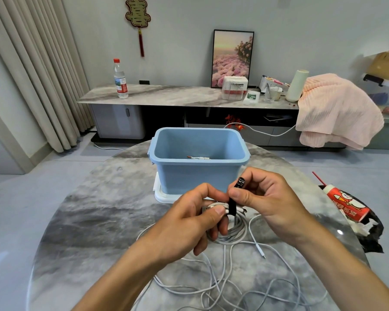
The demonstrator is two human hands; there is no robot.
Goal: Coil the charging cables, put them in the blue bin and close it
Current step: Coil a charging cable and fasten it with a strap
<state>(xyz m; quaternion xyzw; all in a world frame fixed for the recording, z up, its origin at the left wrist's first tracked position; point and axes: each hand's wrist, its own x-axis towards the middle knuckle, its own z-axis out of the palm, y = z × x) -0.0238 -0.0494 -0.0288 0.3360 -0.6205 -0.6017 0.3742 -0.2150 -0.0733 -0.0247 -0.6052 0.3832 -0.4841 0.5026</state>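
White coil [230, 230] is sitting in your left hand [189, 223] right now, thumb and fingers pinching the bundled loops just in front of the bin [198, 173]. Your right hand [263, 196] is pinching the free end of a black strap [232, 206] that's wrapping around the top of the coil, fingers curled in, thumb pressing near the wrap. You're holding all that just above the table [88, 221]

Bin's standing open in the middle of the table, resting on its white lid [161, 195], so it's not closed yet. One cable [199, 157] is already lying at the bottom inside, only partly showing over the rim

More loose cable [234, 286] is sprawling in tangled loops on the table under your forearms, with one plug end [261, 251] lying just right of the coil

Off to your right, a red packet [346, 204] is lying on a black bag [368, 230] at the table edge, well apart from the bin
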